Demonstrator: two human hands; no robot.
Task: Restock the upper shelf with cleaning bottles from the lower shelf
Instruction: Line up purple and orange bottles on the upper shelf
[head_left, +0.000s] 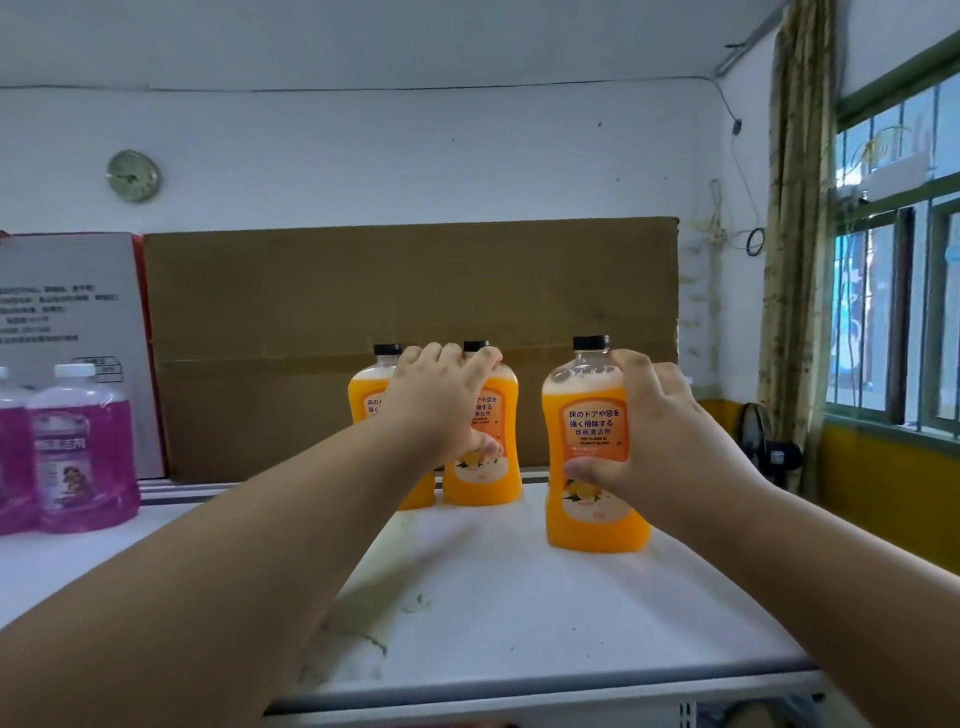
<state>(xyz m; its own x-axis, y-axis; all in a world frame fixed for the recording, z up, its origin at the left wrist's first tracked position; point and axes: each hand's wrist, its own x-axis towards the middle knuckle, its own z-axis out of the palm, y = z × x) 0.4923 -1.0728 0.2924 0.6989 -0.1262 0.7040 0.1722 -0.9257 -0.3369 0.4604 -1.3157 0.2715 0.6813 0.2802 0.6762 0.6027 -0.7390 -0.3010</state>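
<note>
Upper shelf (519, 613): white board, stained near the front edge, carrying all stock listed here; its front rail shows at the bottom of the view.

Cardboard sheet (410, 291): brown, standing on edge against the wall, apparently a backstop so bottles cannot slip off behind.

Grey carton (67, 312): printed, upright at the far left, beside the cardboard.

Purple bottles (85, 447): 2 in view, white caps, shrink-wrapped together, standing at the left, well apart from the orange group.

Orange bottles, 3, black caps, all upright on the shelf. Rear pair: left rear bottle (363, 395) and middle bottle (485, 467), just beside each other near the cardboard. Front bottle (592, 457) stands nearer the edge, right of the pair, likely on its way to extend the row.

Left hand (441, 400): fingers curled over the middle bottle's shoulder, thumb on its label, gripping it, probably to align it.

Right hand (660, 431): fingers and thumb wrapped round the front bottle's waist, base on the shelf.
</note>
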